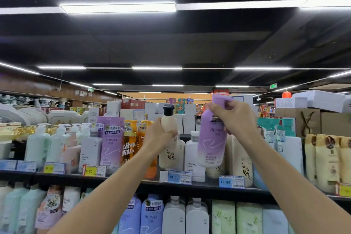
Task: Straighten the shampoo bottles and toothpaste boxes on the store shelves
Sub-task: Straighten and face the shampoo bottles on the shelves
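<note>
Left hand (161,136): fingers curl tight round the shoulder of the cream bottle (168,119), just under its black cap; no slack in the grip.
Right hand (234,119): fingers and thumb close on the top of the purple bottle (211,142), covering its cap and neck.
Cream bottle: upright, centre of the top shelf (131,180), above the blue price tag (179,176). The hand and the tag hide its base, so I cannot tell whether it stands on the shelf or is lifted.
Purple bottle: right of the cream one and apart from it, label facing near, leaning slightly. It hangs in front of the white bottle (192,156) and the row behind; its base looks clear of the shelf.
Neighbours: a purple refill pack (112,142) and orange bottles (133,138) stand to the left; more bottles fill the lower shelf (173,218).
Toothpaste boxes: none I can make out here.
Step in hand: shampoo, top shelf. My reading is that both bottles are being sorted into their rows, one per hand.
Progress: early to middle, as a guess; the lower shelf looks tidy and only this section shows.
Next move: set the purple bottle down upright in a free slot, label to the near side, base flat before the fingers loosen. The same goes for the cream bottle.
Watch: the packed row behind, since a nudge could tip the white bottle.
</note>
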The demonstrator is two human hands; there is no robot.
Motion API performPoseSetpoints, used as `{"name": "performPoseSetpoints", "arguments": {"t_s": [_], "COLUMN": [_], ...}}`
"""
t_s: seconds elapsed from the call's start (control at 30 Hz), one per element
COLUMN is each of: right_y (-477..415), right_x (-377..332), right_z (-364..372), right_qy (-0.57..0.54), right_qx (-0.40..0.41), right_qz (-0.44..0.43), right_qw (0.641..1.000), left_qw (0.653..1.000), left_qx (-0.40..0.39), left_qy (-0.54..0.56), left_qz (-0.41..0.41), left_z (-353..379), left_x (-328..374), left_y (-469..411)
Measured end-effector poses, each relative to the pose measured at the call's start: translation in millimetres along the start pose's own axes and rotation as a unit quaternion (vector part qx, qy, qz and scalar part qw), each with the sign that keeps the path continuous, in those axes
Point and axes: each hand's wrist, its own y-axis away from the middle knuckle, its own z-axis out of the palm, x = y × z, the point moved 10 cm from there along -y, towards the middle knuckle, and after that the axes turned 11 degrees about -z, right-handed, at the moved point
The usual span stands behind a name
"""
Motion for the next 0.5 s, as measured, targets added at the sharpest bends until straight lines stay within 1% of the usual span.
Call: {"name": "performPoseSetpoints", "arguments": {"t_s": [0.1, 0.27, 0.4, 0.5], "right_y": [-0.6, -1.3, -3.5, -2.1], "right_x": [-9.6, -15.0, -5.1, -0.9], "right_z": [8.3, 13.9, -1.3, -22.6], "right_qy": [-0.044, -0.027, -0.009, 0.010], "right_qx": [-0.010, -0.014, -0.013, -0.011], "right_qz": [0.008, -0.009, 0.002, 0.013], "right_qw": [0.999, 0.999, 1.000, 1.000], "left_qw": [1.000, 0.999, 0.994, 0.982], "left_qx": [0.013, -0.012, -0.066, -0.138], "left_qy": [0.003, 0.048, 0.087, 0.128], "left_qz": [0.025, 0.021, 0.021, 0.033], "left_z": [-24.9, -39.3, -25.9, 2.5], "left_x": [14.2, 16.4, 27.7, 44.3], "left_y": [5.5, 13.3, 19.1, 24.9]}}
